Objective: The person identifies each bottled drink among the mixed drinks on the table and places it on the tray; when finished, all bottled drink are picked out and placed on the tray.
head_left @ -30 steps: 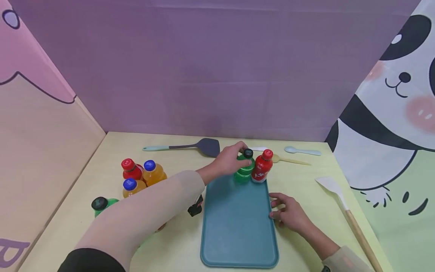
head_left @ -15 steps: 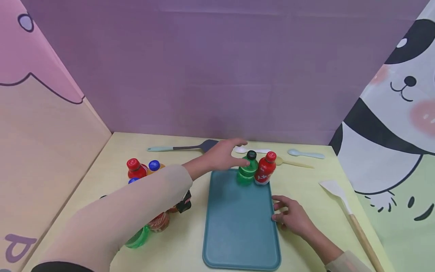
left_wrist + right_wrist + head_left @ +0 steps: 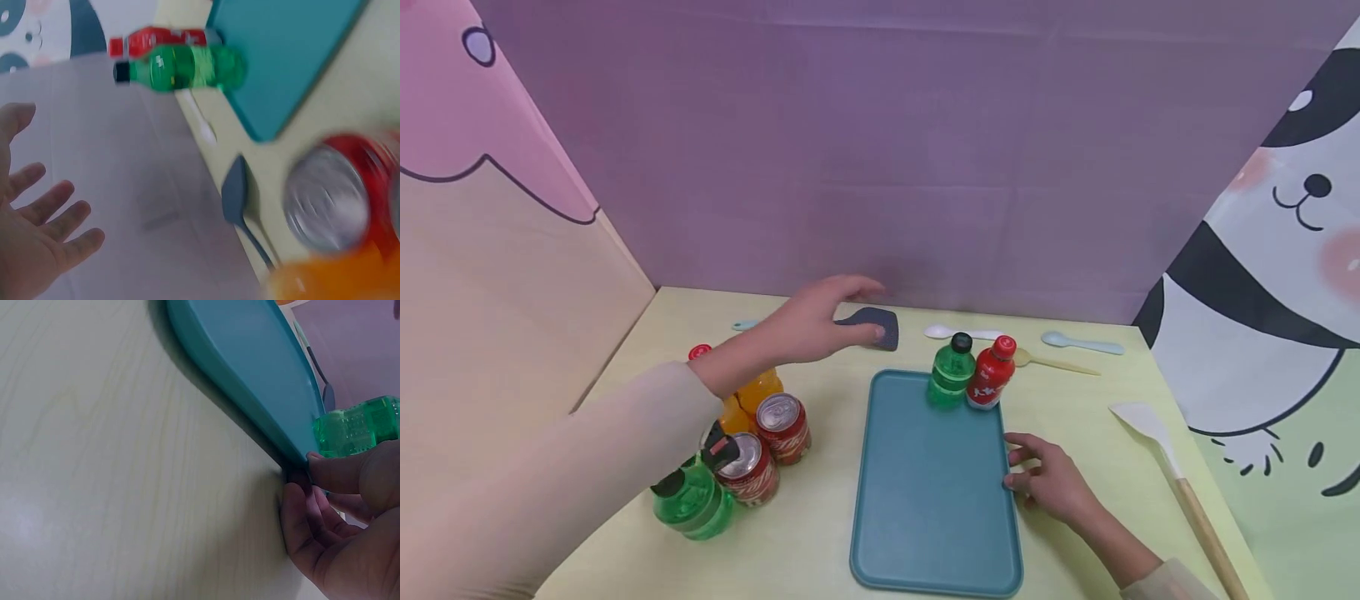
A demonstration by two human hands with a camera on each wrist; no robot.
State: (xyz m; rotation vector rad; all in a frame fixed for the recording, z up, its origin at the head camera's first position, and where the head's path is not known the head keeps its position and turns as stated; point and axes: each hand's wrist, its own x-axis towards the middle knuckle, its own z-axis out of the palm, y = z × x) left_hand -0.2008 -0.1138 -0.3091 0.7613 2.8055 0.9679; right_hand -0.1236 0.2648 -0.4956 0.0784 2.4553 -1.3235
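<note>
Nearest on the pale wood-grained tabletop (image 3: 820, 542) lies a blue-green rectangular tray with a low raised rim (image 3: 940, 508), its long axis running away from the person. The right hand (image 3: 1052, 479) pinches the tray's right edge, thumb on the rim and fingers curled against the side. To its right, a white-headed spatula with a long wooden handle (image 3: 1206, 525) slants away.

To the left of the tray stand two red metal cans with silver tops (image 3: 752, 483), a second green bottle (image 3: 696, 504) and orange plastic bottles (image 3: 760, 387), partly hidden by the sleeve.

The clear green plastic bottle with a black cap (image 3: 952, 375) stands at the tray's far end, long axis vertical, cap up. Just beside it, at the far right corner, a red bottle with a red cap (image 3: 990, 379) is likewise cap up; whether they touch I cannot tell.

The change is in the left hand (image 3: 816, 325): a second ago it grips the green bottle; now it is well apart, in the air, fingers spread and holding nothing. The bottle stands unaided, so its placing looks complete.

Farthest back lies a dark flat-headed spatula (image 3: 880, 329).
</note>
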